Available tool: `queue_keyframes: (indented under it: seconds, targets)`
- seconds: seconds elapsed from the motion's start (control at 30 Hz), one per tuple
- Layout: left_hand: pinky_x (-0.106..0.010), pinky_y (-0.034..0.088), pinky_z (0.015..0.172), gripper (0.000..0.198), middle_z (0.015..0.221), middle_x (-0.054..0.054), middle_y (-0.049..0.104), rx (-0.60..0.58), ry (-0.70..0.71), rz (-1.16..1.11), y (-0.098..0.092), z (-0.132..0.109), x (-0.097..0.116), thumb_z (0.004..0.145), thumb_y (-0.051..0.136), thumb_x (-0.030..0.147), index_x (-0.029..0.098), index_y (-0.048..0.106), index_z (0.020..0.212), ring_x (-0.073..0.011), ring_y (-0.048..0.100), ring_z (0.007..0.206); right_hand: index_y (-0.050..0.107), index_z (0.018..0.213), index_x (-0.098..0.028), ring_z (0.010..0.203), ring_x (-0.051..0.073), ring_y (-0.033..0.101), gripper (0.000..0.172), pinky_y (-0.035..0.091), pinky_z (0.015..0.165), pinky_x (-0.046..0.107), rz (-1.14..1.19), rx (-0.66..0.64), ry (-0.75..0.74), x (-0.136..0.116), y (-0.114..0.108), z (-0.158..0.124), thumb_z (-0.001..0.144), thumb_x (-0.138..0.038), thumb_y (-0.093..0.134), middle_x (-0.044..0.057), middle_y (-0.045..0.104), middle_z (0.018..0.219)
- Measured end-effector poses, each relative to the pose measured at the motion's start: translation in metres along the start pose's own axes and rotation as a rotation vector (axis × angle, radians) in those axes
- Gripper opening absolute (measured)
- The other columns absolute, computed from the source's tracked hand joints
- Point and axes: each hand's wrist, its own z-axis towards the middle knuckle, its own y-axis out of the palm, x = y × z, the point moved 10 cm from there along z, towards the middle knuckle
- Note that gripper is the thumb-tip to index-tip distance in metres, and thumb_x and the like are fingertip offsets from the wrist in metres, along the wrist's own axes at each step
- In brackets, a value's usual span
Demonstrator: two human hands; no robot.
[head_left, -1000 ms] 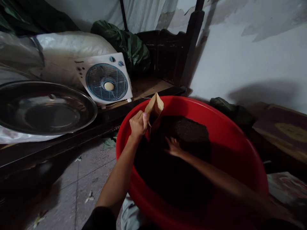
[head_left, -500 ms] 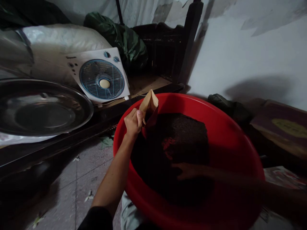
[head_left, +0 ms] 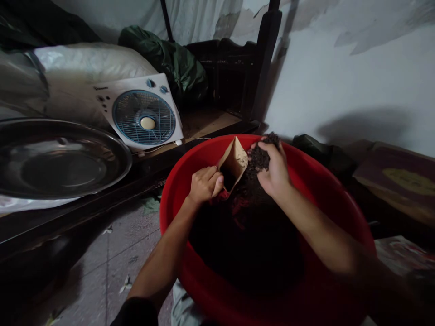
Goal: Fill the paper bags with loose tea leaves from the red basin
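My left hand [head_left: 205,183] is closed on the near left edge of a brown paper bag [head_left: 238,159], whose mouth gapes upward over the red basin. Just right of the bag, my right hand [head_left: 276,170] is cupped around a heap of dark, crumbly loose material [head_left: 260,157], possibly tea leaves or soil. Some of it spills past the fingers near the bag's opening. Below both hands the large red basin [head_left: 322,185] holds more of the dark material, with a patch of red bottom showing through. The bag's lower part is in shadow.
A wide steel bowl [head_left: 64,165] stands on a dark wooden ledge at left. Behind it are a white box fan [head_left: 144,115], a large pale plastic sack [head_left: 91,68] and a green bag [head_left: 170,61]. A dark purple box [head_left: 401,176] lies right of the basin by the wall.
My right hand has risen from the dark material in the basin to beside the bag, now holding a handful. The left hand and paper bag have moved right, over the basin.
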Motion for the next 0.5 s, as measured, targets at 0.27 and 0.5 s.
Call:
queue_keyframes:
  seconds: [0.27, 0.5]
  targets:
    - [-0.029, 0.028, 0.053, 0.037, 0.059, 0.001, 0.041, 0.033, -0.023, 0.028, -0.004, -0.003, 0.0, 0.098, 0.035, 0.017, 0.02, 0.042, 0.062, -0.0124, 0.035, 0.053, 0.052, 0.073, -0.021, 0.062, 0.01, 0.053, 0.026, 0.046, 0.062, 0.025, -0.108, -0.028, -0.063, 0.009, 0.038, 0.019, 0.072, -0.037, 0.072, -0.006, 0.054, 0.067]
    - [-0.029, 0.027, 0.053, 0.036, 0.059, 0.001, 0.041, 0.097, -0.106, 0.02, -0.014, -0.01, -0.021, 0.098, 0.035, 0.015, 0.02, 0.042, 0.062, -0.012, 0.036, 0.053, 0.059, 0.095, -0.02, 0.091, 0.016, 0.063, 0.037, 0.049, 0.087, 0.033, -0.813, -0.003, -0.223, 0.021, -0.028, 0.061, 0.095, -0.049, 0.035, 0.005, 0.066, 0.096]
